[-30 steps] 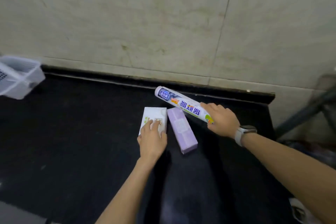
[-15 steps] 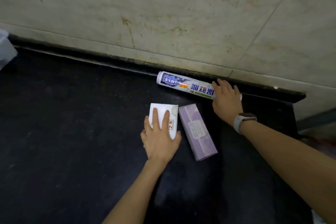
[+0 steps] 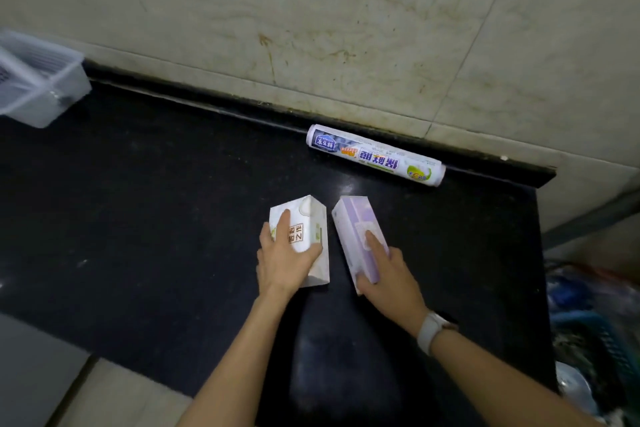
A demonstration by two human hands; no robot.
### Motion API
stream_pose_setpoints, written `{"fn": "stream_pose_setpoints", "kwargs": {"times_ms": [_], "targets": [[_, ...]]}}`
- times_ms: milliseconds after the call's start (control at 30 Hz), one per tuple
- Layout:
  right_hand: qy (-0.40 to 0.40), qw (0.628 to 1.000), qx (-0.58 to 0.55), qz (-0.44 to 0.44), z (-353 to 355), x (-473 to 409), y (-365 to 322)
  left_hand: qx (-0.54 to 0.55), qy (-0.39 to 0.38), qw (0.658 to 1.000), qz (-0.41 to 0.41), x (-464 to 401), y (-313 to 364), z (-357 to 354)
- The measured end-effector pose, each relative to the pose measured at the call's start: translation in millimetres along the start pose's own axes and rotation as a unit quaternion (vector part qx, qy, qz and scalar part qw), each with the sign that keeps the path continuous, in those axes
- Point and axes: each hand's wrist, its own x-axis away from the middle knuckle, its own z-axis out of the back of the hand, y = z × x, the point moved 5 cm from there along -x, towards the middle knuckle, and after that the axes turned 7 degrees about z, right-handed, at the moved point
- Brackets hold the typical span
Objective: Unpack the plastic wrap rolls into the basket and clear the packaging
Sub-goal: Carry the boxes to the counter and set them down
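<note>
Right hand [image 3: 384,270], having released the plastic wrap roll [image 3: 375,155] at the bench's [image 3: 138,218] back edge, is now gripping the purple box [image 3: 356,225] while left hand [image 3: 285,260] is gripping the white box [image 3: 306,218]; unboxing comes next.

A: What colours are on the two boxes?
B: The left box [image 3: 304,239] is white with a beige label bearing brown characters and small green marks. The right box [image 3: 360,236] is pale lilac with a lighter patch.
A: And the roll [image 3: 375,155]?
B: White wrapper, a dark blue badge at one end, blue characters, a small orange strip, a yellow-green motif at the other end.
A: The rest?
B: Black table [image 3: 156,201], cream marbled wall [image 3: 311,21] with rusty veins, translucent white basket [image 3: 41,80], a white watch strap [image 3: 429,329].
</note>
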Motion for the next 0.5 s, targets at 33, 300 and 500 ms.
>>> {"fn": "stream_pose_setpoints", "kwargs": {"times_ms": [33,300,500], "targets": [[0.005,1.0,-0.014,0.015,-6,11,-3,0.025,0.021,0.999,0.006,20,-18,7],[-0.042,0.966,-0.182,0.178,-91,88,-94,0.182,0.24,0.941,0.156,172,-190,91],[-0.19,0.938,-0.151,0.249,-196,114,-199,0.235,0.353,0.873,0.243,218,-306,168]]}}
